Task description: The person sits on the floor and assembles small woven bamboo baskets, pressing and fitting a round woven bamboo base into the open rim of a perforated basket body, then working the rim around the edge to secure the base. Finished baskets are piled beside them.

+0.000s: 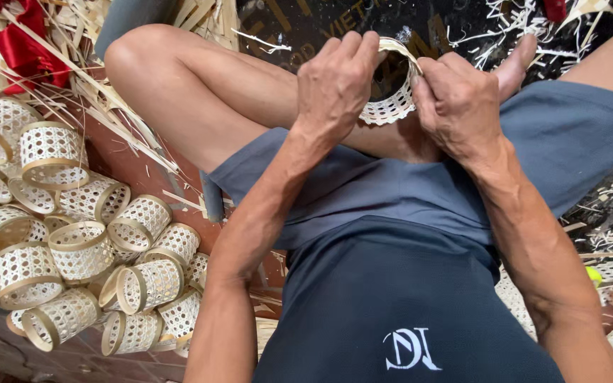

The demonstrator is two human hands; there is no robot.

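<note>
Step in hand: the person is working the rim of a small woven bamboo ring, held up over the lap between both hands; judged to be the rim-binding or strip-tucking stage, since a pale strip is arching over the top edge.
Left hand: closing over the ring's left side, fingers curled across the rim, gripping it.
Right hand: pinching the ring's right edge, thumb and fingertips pressing on the strip.
Ring position: sitting between the two hands, above the knees, touching both.
Next move, judged: calling for a firm hold by the left hand while the right is feeding the strip tight along the rim; slack would be loosening the weave.
Finished pile: similar open-weave cylinders with tan bands are lying heaped on the floor at the left, some upright, some tipped.
Offcuts: bamboo slivers are scattering beside the leg.
Red cloth: lying top left.
Signs: a dark mat with faded gold lettering is lying under the feet; white emblem on the dark shirt.
</note>
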